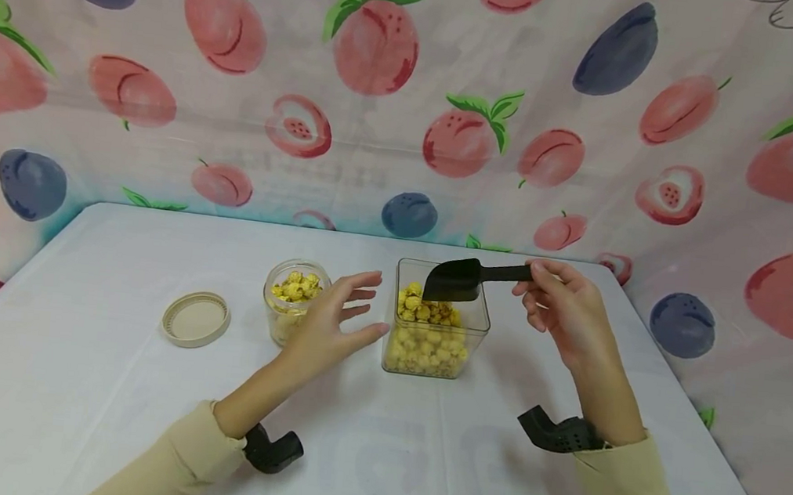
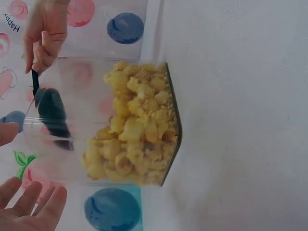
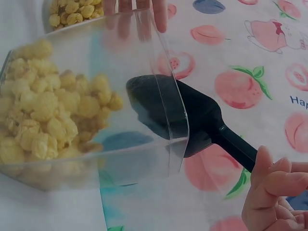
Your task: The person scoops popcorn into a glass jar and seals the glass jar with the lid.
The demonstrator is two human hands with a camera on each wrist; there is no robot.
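Beige and round, a ribbed plastic lid (image 1: 195, 318) lies flat on the white tablecloth (image 1: 74, 376) at the far left. Near it to the right stands a small round glass jar (image 1: 290, 301), open on top and heaped with yellow, bumpy popcorn. The left hand (image 1: 330, 322) is just beside this jar, between it and the square container; the fingers are spread and almost straight, and they hold nothing. Whether the fingertips touch the container I cannot tell. The clear square container (image 1: 435, 322) has thin, smooth plastic walls and is about half full of the same yellow puffs. A black plastic scoop (image 1: 468, 278) hangs over its open top. The scoop's long axis runs left to right, almost level: the rounded bowl points left over the container, and the slim handle points right. The right hand (image 1: 564, 313) pinches the end of this handle with curled fingers.
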